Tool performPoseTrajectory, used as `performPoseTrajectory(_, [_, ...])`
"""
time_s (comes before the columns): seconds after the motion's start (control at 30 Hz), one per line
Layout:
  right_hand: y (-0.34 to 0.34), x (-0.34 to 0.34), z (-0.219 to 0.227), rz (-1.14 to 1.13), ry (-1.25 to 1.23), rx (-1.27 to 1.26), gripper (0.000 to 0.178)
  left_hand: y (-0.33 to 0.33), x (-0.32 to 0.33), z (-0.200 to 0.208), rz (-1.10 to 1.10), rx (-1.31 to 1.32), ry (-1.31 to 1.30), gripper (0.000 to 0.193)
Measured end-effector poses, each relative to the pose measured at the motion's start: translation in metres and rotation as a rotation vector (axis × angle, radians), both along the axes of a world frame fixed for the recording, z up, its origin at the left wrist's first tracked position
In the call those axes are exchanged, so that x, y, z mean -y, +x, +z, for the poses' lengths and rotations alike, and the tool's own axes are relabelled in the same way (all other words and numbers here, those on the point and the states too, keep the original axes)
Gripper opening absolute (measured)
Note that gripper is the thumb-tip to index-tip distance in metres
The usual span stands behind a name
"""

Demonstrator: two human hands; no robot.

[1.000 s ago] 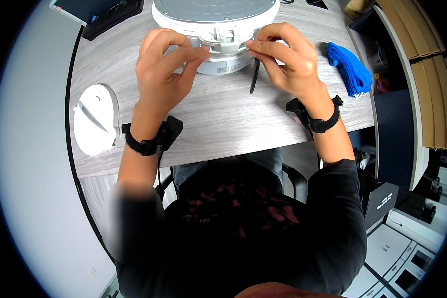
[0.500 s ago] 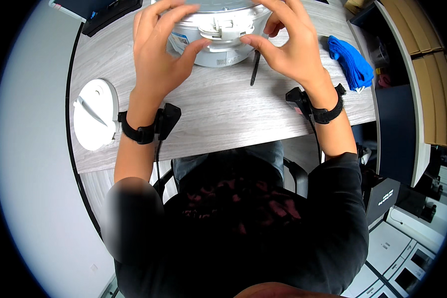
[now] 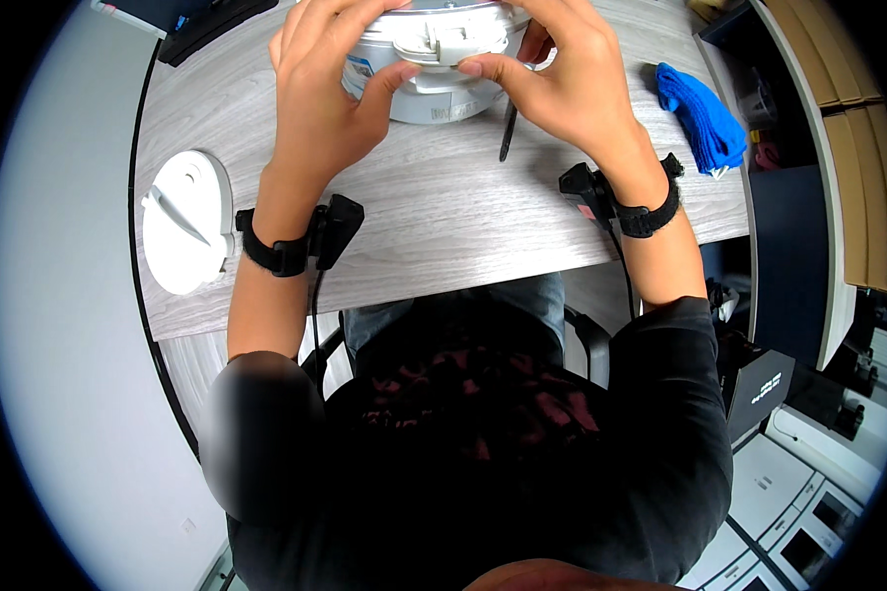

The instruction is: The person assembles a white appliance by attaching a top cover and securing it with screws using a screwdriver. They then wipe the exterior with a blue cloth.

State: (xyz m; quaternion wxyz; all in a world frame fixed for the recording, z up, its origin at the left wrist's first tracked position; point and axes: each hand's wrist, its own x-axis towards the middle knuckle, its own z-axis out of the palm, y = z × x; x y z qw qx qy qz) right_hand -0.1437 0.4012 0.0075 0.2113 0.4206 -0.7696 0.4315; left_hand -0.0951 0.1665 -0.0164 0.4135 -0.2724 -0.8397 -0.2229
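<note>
At the far middle of the table stands a round white appliance (image 3: pixel 450 103), its shape like a rice cooker; the upper frame edge cuts off its top. A white latch-like part (image 3: pixel 453 42) sits at its front rim. My left hand (image 3: pixel 333 94) grips the rim's left side, thumb at the front below the latch part and fingers over the top. Opposite it, my right hand (image 3: pixel 572 89) holds the right side, its thumb close to the left thumb. Both hands are closed on the appliance, though some fingertips are hidden. A thin black stick-like thing (image 3: pixel 509 131) lies beside the appliance.
A white rounded plate-like part (image 3: pixel 189 222) with a raised bar lies at the table's left. A folded blue cloth (image 3: pixel 700 116) lies at the right, near a dark shelf unit (image 3: pixel 791 266) with cardboard boxes (image 3: pixel 862 187). Black straps with cables ring both wrists.
My right thumb has slid left along the appliance's front, nearer my left thumb. The appliance and hands sit slightly higher in the picture; both hands keep their hold.
</note>
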Motion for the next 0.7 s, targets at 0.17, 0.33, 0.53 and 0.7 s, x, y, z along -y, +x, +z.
performPoseTrajectory(0.17, [0.001,0.003,0.006,-0.029,0.015,0.003,0.048,0.0,-0.001,-0.002,0.015,0.001,0.012,0.052])
performPoseTrajectory(0.33, [0.006,0.003,0.015,-0.064,0.075,0.025,0.048,0.0,0.0,-0.001,0.019,0.004,0.0,0.052])
performPoseTrajectory(0.53, [0.012,0.003,0.017,-0.087,0.107,-0.025,0.052,0.003,-0.002,0.006,0.008,0.061,0.003,0.055])
performPoseTrajectory(0.7, [0.008,0.007,0.012,-0.12,0.096,-0.115,0.05,-0.004,-0.002,0.0,0.021,0.012,0.024,0.053])
